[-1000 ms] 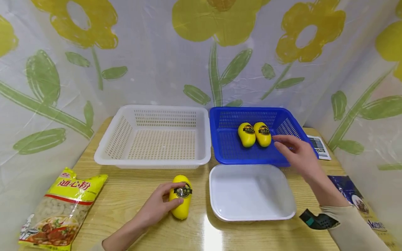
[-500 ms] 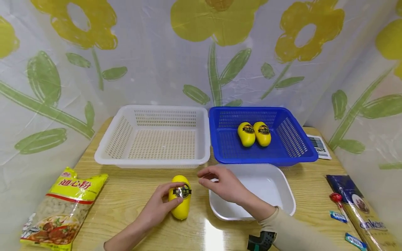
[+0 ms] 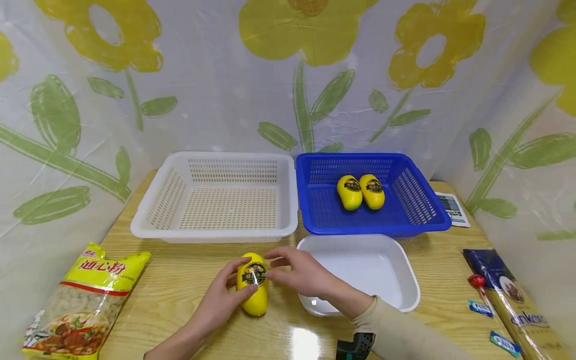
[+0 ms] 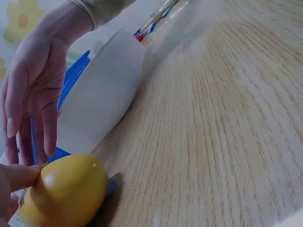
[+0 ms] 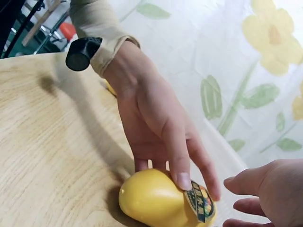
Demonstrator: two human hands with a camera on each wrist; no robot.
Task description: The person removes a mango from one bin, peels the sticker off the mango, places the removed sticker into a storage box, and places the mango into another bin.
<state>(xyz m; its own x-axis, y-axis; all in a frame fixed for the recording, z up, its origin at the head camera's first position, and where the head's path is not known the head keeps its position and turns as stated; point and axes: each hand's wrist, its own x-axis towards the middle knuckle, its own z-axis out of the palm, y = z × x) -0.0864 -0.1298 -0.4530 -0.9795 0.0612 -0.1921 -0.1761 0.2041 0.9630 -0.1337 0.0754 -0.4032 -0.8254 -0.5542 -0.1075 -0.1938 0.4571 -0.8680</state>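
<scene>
A yellow mango (image 3: 254,301) with a dark printed label lies on the table in front of the white basket. My left hand (image 3: 220,297) grips it from the left, thumb and fingers on its upper side; the left wrist view shows its smooth rounded end close up. Just right of the mango, my right hand (image 3: 305,274) reaches in with fingers spread and slightly bent. In the right wrist view, that right hand (image 5: 284,194) is a small way off the label. Two more mangoes, a left one (image 3: 349,194) and a right one (image 3: 372,193), lie side by side in the blue basket (image 3: 315,215).
At the back left stands a white slotted basket (image 3: 216,234). A white tub (image 3: 373,270) sits in front of the blue basket, under the right forearm. A pasta bag (image 3: 85,305) lies at left; a long blue-and-gold packet (image 3: 513,295) and a red lollipop (image 3: 477,281) lie at right.
My right hand has come from the blue basket, over the white tub, to the mango's right side. The left hand stays on the mango, whose label now faces up more fully.
</scene>
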